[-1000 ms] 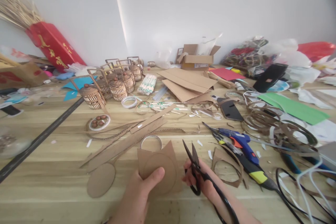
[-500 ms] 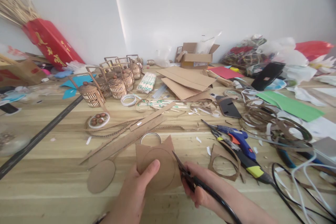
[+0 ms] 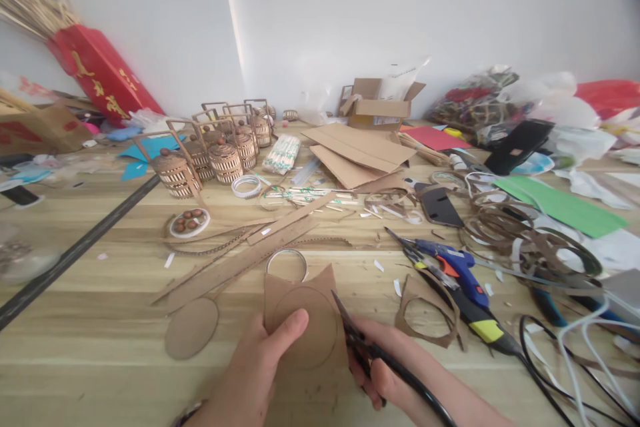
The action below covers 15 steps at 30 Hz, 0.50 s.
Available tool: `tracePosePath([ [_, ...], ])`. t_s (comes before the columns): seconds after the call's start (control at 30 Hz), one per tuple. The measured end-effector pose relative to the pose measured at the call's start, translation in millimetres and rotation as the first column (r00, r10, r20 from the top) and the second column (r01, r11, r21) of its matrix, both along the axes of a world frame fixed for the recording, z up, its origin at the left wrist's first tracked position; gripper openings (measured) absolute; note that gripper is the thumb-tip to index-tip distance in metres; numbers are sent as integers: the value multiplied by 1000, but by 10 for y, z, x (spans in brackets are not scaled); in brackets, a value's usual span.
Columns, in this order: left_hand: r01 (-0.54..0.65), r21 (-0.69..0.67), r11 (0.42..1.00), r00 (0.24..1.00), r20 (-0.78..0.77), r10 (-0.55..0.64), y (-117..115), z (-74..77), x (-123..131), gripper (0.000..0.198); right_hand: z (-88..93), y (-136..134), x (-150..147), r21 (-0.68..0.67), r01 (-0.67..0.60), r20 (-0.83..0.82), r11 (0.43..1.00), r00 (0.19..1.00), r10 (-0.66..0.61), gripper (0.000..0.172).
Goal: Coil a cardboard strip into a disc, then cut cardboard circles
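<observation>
A piece of brown cardboard [image 3: 315, 340] with a circle drawn on it is held by my left hand [image 3: 275, 347], thumb on top and the other fingers underneath. My right hand [image 3: 380, 353] grips black-handled scissors [image 3: 356, 335], whose blades point up and left along the cardboard's right edge. Just beyond the cardboard lies a thin ring [image 3: 300, 255], partly covered by it. To the left rests a cut cardboard disc [image 3: 191, 328]. On the right lies a cardboard offcut [image 3: 407, 307] with a round hole.
Small woven baskets with handles [image 3: 226, 161] stand at the back left. Long cardboard strips [image 3: 225, 270] lie mid-table. A blue glue gun [image 3: 463, 267], a black-and-yellow tool [image 3: 483, 327], coiled strips [image 3: 530, 233] and cables [image 3: 565, 340] crowd the right. Cardboard sheets [image 3: 365, 147] lie behind.
The view has shifted slightly. The cardboard and my left hand have moved a little to the right, towards the scissors. Both hands keep their holds.
</observation>
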<state>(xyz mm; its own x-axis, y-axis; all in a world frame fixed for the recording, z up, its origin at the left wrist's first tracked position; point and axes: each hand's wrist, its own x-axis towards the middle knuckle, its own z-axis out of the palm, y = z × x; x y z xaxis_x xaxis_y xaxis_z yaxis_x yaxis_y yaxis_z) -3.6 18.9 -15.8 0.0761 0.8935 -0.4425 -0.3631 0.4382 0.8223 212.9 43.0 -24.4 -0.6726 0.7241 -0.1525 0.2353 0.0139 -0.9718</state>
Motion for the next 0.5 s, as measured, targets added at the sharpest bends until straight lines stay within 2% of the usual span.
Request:
tracePosePath([
  [0.1,27,-21,999,999,39,-26,-6,-7,10,48,11,-21,3,-3,51,17,999,999,-51,75],
  [0.27,35,-58,998,994,107,-29,7,9,25,53,-45,-56,-10,-12,86,-44,996,995,-86,73],
  [0.5,57,-29,998,986,157,-51,11,16,19,47,-109,-84,-11,31,100,-26,995,995,-99,70],
])
